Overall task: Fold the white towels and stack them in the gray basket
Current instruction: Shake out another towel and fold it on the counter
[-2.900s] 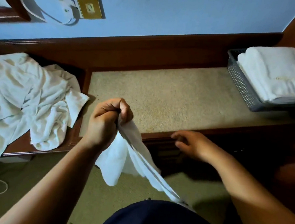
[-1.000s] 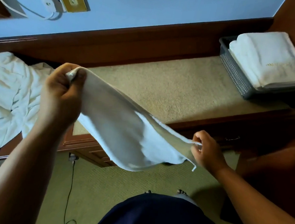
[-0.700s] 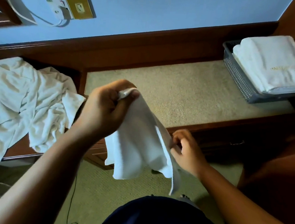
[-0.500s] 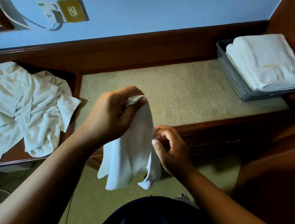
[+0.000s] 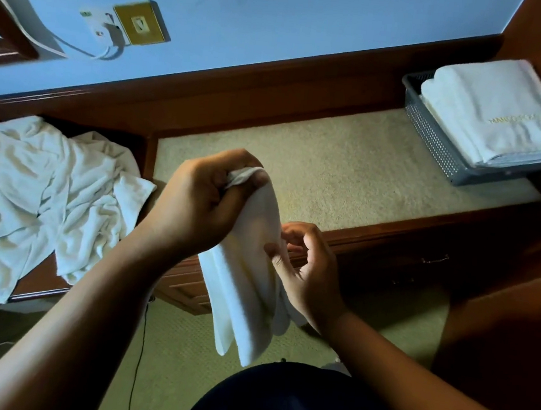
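White towel (image 5: 245,296), stretched wide a second ago, is gripped doubled by the left hand (image 5: 198,208), edge pinched by the right hand (image 5: 309,272): first fold judged begun.

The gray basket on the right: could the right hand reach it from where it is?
Probably yes. Only bare beige counter lies between the right hand and the gray basket. The hand is busy, though, pinching the hanging towel, and folded towels already fill the basket.
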Available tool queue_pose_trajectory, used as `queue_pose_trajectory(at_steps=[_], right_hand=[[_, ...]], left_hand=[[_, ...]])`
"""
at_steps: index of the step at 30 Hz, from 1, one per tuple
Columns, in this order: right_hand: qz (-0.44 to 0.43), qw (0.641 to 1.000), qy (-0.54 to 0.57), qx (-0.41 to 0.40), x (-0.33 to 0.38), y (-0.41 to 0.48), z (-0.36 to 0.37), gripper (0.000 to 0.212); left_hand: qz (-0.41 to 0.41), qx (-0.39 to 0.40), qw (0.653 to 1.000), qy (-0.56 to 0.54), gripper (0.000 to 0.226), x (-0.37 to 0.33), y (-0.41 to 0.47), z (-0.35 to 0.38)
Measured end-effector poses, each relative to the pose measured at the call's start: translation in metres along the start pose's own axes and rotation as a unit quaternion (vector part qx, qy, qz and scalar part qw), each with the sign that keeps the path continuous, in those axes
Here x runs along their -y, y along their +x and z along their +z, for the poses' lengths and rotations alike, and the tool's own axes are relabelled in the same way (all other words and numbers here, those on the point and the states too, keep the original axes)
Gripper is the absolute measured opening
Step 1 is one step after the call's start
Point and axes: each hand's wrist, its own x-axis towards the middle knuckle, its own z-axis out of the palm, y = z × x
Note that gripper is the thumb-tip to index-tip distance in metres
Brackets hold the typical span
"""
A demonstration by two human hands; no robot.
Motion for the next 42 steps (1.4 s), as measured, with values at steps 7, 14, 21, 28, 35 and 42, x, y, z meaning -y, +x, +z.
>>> queue_pose_trajectory(at_steps=[7,14,21,28,35,42], right_hand=[[-0.018,0.999,-0.034,0.006,-0.007,-0.003,0.004,0.019],[0.188,0.9,-0.311,0.243,-0.092,-0.016,-0.019,0.03],[0.219,0.791,-0.427,0.379,-0.161,-0.037,-0.081,0.036],[0.298,0.769,-0.428,0.369,-0.189,-0.025,-0.155,0.03],[0.257,0.909,-0.296,0.144,-0.176,0.079,-0.212,0.036],[0.268,0.937,-0.222,0.013,-0.16,0.17,-0.279,0.049]], left_hand=[[-0.008,-0.007,1.0,-0.001,0.014,0.001,-0.006,-0.005],[-0.041,-0.052,0.998,0.001,0.017,0.027,-0.001,-0.02],[-0.127,-0.157,0.979,-0.013,0.018,0.09,-0.01,-0.052],[-0.231,-0.287,0.93,-0.018,0.022,0.175,-0.038,-0.09],[-0.34,-0.319,0.885,-0.015,0.018,0.226,-0.095,-0.089],[-0.418,-0.113,0.9,0.057,0.011,0.243,-0.132,-0.065]])
